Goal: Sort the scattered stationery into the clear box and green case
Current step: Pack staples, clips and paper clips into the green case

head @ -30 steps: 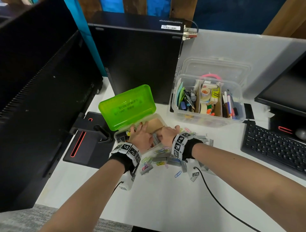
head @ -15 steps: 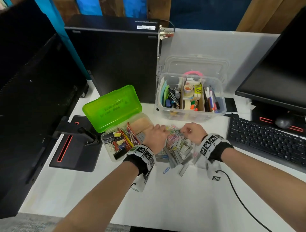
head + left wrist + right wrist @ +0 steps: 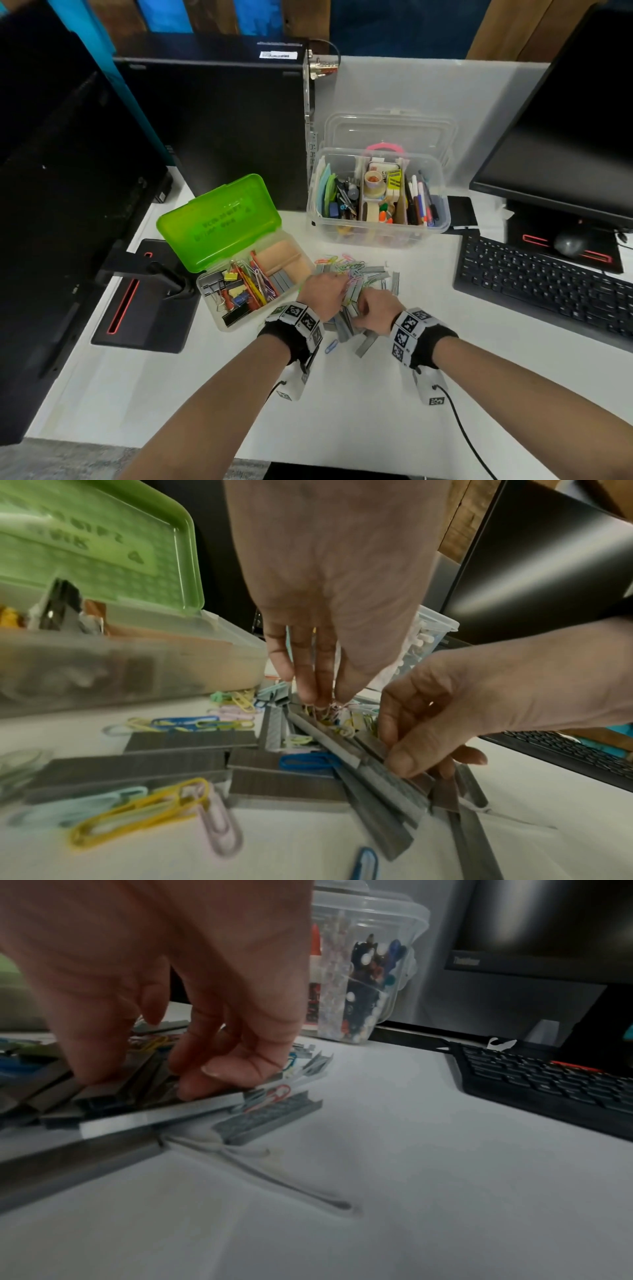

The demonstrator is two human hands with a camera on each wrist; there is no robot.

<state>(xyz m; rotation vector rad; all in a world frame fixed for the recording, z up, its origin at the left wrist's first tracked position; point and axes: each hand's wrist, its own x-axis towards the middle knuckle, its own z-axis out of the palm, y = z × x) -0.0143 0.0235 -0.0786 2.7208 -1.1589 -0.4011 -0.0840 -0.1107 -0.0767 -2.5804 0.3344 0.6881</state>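
Both hands work a pile of staple strips [image 3: 373, 274] and paper clips [image 3: 346, 265] on the tabletop [image 3: 376, 428], between the green case [image 3: 219, 219] at left and the clear box [image 3: 380, 192] farther off. The left hand [image 3: 322, 294] pinches clips; the right hand [image 3: 378, 310] pinches a staple strip.

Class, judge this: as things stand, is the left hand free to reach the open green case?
Probably yes: the left hand sits on the clip pile right beside the green case, whose lid stands open with nothing between them.
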